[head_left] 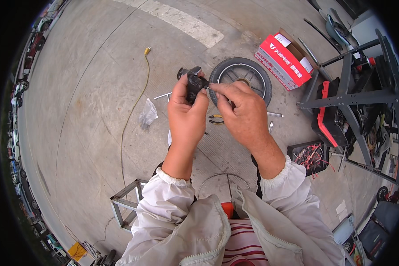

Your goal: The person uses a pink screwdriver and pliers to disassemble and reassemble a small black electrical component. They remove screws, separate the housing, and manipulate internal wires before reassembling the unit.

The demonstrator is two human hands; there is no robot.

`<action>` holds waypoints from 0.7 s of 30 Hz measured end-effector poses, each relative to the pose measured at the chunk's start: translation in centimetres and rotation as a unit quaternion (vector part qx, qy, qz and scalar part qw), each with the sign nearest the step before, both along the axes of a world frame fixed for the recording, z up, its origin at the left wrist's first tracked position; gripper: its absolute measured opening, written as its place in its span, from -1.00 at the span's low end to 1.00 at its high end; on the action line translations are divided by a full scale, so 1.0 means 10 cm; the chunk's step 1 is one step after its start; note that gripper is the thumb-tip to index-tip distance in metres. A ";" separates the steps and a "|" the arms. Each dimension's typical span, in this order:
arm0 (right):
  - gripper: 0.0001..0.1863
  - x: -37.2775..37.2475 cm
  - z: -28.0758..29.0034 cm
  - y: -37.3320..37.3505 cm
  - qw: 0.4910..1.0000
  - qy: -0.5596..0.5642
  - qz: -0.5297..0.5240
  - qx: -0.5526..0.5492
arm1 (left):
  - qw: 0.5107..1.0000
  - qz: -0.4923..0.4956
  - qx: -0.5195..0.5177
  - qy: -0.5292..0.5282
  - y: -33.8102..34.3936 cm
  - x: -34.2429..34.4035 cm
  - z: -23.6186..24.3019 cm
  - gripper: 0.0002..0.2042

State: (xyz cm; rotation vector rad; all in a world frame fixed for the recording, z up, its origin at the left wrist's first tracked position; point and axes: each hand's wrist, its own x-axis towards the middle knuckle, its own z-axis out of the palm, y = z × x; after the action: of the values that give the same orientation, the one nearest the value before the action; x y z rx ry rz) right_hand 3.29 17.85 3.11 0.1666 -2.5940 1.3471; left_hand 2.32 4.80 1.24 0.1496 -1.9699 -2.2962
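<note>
My left hand [188, 117] is closed around a black, rounded part [194, 84] with a shaped body and a knob at its left end; its exact kind I cannot make out. My right hand [248, 113] meets it from the right, thumb and index finger pinched together at the part's right end. Whatever small thing sits between those fingertips is too small to name. Behind the right hand, a wheel with a black tyre [265, 80] lies flat on the concrete. Yellow-handled pliers [216, 119] lie on the ground between my wrists.
A red box [283, 64] stands beyond the wheel. To the right are a dark metal rack [370, 102] and a black tray [295, 153] of tangled red wires. Leftward lie a clear plastic bag [148, 115], a yellow cable [146, 73] and a metal frame [124, 203]. Wrenches [275, 115] lie nearby.
</note>
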 end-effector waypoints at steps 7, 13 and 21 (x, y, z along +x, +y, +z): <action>-0.78 0.02 -0.12 -0.05 0.997 0.000 -0.018 -0.071 | 1.000 0.013 -0.004 0.013 0.06 0.02 -0.01 -0.67; -0.78 0.02 -0.14 -0.14 0.985 -0.026 -0.039 -0.164 | 0.998 0.019 0.058 -0.019 0.08 0.01 -0.03 -0.73; -0.82 0.04 -0.17 -0.24 0.982 -0.004 -0.048 -0.183 | 0.971 0.010 0.235 -0.039 0.09 0.02 -0.11 -0.73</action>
State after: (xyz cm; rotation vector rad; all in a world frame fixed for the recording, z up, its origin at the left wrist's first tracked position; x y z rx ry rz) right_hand 3.64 15.45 1.38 -0.0221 -2.2751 1.7547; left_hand 2.51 5.70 0.11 0.2994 -1.4047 -2.7377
